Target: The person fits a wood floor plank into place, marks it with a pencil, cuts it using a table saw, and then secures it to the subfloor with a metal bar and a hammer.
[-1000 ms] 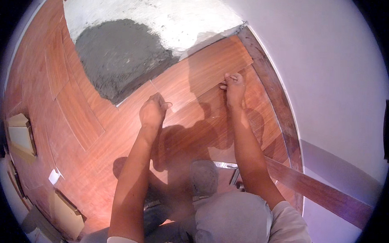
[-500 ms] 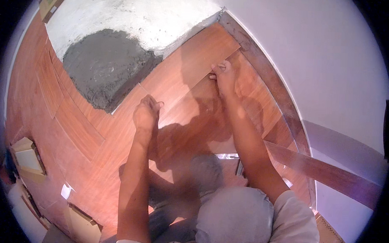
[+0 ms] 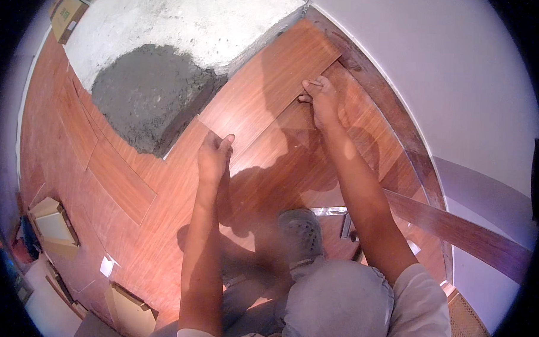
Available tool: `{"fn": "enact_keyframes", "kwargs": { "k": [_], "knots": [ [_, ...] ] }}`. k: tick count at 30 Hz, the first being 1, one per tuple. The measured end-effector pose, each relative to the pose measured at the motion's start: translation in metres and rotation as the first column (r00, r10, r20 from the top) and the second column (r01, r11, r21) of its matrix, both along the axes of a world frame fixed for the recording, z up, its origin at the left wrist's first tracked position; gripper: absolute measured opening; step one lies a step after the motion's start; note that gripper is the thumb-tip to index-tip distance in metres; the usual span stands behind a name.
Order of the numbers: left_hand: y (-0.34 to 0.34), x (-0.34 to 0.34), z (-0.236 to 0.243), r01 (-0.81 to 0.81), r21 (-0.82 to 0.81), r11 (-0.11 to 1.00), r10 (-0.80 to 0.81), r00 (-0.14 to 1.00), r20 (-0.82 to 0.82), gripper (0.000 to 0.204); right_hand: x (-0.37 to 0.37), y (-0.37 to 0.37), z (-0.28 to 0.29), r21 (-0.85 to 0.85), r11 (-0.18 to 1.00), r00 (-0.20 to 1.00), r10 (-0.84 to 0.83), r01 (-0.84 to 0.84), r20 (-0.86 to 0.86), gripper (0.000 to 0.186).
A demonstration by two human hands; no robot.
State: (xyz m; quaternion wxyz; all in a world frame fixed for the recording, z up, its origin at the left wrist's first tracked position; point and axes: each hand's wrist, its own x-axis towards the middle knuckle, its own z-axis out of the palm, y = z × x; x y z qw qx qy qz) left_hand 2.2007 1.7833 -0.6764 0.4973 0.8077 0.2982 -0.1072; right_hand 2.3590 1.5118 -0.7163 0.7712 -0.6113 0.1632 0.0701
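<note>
A long reddish-brown wood-look floor tile (image 3: 285, 68) lies slantwise between the grey mortar and the wall. At its near left corner is my left hand (image 3: 214, 159), fingers pinched on the edge and thumb pointing up. My right hand (image 3: 322, 100) grips the same near edge farther right, close to the wall end. The far right corner of the tile looks slightly raised over the laid tiles. Spread wet grey mortar (image 3: 144, 93) borders the tile's left end. The tile's underside and the fingertips beneath it are hidden.
Laid wood-look tiles (image 3: 118, 169) run down the left side. Whitish bare subfloor (image 3: 186, 17) stretches beyond the mortar. A dark skirting strip (image 3: 367, 92) follows the wall (image 3: 451, 74) at right. Cardboard boxes (image 3: 67, 20) stand far left; an opened carton (image 3: 55, 221) is nearer. My shoe (image 3: 300, 232) rests below my hands.
The view has shifted a little, moving the scene mostly rightward. The tile's right end sits slightly higher against the laid tiles. Both hands keep their hold on its near edge.
</note>
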Motion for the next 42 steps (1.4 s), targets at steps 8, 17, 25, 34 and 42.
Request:
{"fn": "enact_keyframes", "kwargs": {
  "k": [8,17,25,34,42],
  "knots": [
    [0.009,-0.009,-0.017,-0.078,-0.269,0.96,0.089,0.995,0.032,0.021,-0.003,0.004,0.011,-0.224,0.96,0.981,0.139,-0.166,-0.132,0.028],
    [0.001,-0.002,-0.021,-0.103,-0.287,0.953,0.118,0.992,0.035,0.023,0.013,-0.006,0.038,-0.527,0.764,0.928,0.301,-0.374,-0.221,0.029],
    [0.0,-0.001,-0.016,-0.069,-0.171,0.983,0.074,0.997,0.025,0.023,0.017,-0.004,0.027,-0.66,0.654,0.927,0.311,-0.369,-0.21,0.038],
    [-0.003,0.002,-0.008,-0.04,-0.138,0.99,0.043,0.999,0.014,0.022,0.017,-0.003,0.028,-0.705,0.615,0.932,0.294,-0.354,-0.212,0.038],
    [-0.014,-0.002,-0.008,-0.117,-0.155,0.981,0.13,0.988,0.081,0.021,0.018,-0.005,0.026,-0.704,0.612,0.928,0.312,-0.361,-0.205,0.038]
  ]
}}
